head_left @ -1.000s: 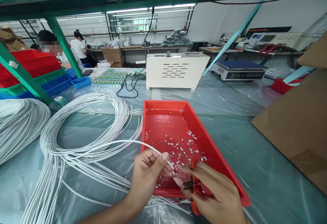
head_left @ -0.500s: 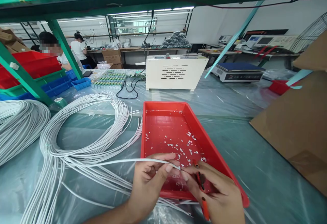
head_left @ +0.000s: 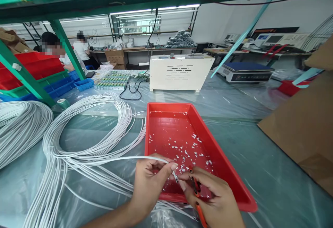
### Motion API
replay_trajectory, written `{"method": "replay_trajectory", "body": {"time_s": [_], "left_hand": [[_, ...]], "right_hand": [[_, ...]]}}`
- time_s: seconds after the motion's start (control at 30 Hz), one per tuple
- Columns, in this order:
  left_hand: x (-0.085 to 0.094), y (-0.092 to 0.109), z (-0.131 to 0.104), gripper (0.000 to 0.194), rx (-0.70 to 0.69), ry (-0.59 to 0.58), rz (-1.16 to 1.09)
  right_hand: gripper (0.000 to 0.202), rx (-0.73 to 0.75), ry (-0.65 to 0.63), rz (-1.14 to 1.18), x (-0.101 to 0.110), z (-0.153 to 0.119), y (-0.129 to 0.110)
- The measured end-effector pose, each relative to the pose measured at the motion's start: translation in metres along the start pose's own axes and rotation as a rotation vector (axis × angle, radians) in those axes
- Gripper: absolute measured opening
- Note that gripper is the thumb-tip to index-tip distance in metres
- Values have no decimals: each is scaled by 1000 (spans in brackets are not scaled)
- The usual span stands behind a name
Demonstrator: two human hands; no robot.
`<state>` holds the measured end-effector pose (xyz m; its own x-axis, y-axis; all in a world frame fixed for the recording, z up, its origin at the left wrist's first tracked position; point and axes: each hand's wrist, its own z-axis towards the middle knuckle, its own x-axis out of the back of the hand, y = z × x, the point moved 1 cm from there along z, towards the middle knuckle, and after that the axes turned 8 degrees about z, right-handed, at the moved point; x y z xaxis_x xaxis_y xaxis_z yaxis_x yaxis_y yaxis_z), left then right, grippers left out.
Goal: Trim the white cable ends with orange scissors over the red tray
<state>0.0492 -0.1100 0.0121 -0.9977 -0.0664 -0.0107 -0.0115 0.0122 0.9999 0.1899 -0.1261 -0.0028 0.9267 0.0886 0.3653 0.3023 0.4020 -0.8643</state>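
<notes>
One thin white round cable [head_left: 125,158] runs from the large white coil [head_left: 87,131] into the left hand [head_left: 153,177], pinched between thumb and fingers, its end above the red rectangular plastic tray [head_left: 170,131]. Right hand [head_left: 212,196]: fingertips closed at that end, orange-handled cutting tool [head_left: 196,190] held in the palm.

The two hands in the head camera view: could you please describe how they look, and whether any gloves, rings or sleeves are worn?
The left hand and the right hand are human hands without gloves. No ring, watch or bracelet can be seen on them. The left forearm shows no sleeve; the right forearm is outside the picture.
</notes>
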Motion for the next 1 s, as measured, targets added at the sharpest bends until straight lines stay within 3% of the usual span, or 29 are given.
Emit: {"method": "replay_trajectory", "body": {"time_s": [0.5,0.87,1.0], "left_hand": [[-1,-2,-6,11,-5,31,94],[-3,-1,-2,15,53,-242,-211],[0,-3,1,18,83,-251,-187]], "right_hand": [[16,23,-16,-53,-2,-2,2],[13,-68,12,-51,1,3,10],[12,-54,69,0,9,7,11]]}}
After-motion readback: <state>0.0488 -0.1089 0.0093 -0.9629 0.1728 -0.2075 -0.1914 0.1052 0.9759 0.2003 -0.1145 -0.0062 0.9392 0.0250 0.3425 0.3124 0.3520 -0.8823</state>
